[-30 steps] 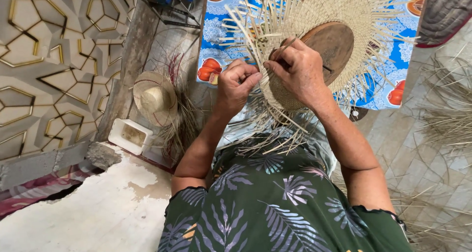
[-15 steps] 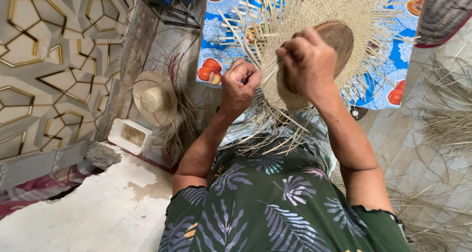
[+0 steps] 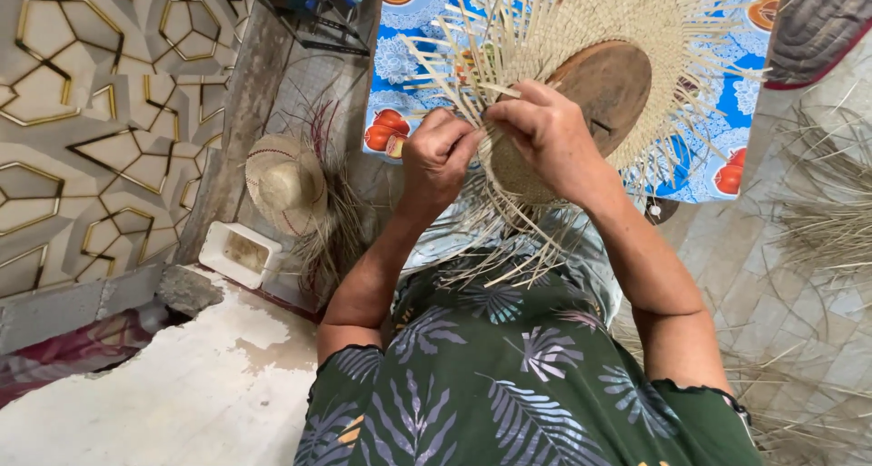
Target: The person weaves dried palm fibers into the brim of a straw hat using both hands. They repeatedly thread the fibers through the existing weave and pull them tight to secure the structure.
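- Worn pale floor (image 3: 136,402) fills the near left corner. A grey stone (image 3: 186,289) sits at its far edge.
- Closest to the camera is the person's dress (image 3: 509,384), dark green with a leaf print. Both bare forearms reach away from it.
- Over the lap hang the loose ends of a half-woven straw hat (image 3: 581,21). It is held up in front of the body on a round wooden block (image 3: 609,84), with unwoven strands (image 3: 454,75) sticking out all round the rim.
- The left hand (image 3: 440,157) is curled into a loose fist at the near left edge of the weave. Its fingertips are pressed together on a few strands.
- The right hand (image 3: 545,134) lies against the block. Its fingers are bent, and the thumb and forefinger pinch one strand where it crosses towards the left hand.
- As I judge it, the step in hand is plaiting at the brim, with one strand being crossed over its neighbours. The next move would call for holding the pinched strands taut while the free one is tucked, so the weave stays tight to the block.
- Left of the arms, a finished hat (image 3: 283,183) lies on the ground beside a white tray (image 3: 241,251).
- To the right, loose straw (image 3: 827,221) is scattered over the tiles.
- Beyond the work hangs a blue cloth (image 3: 386,66) printed with fruit.
- A wall (image 3: 91,112) with gold-lined geometric panels runs up the left.
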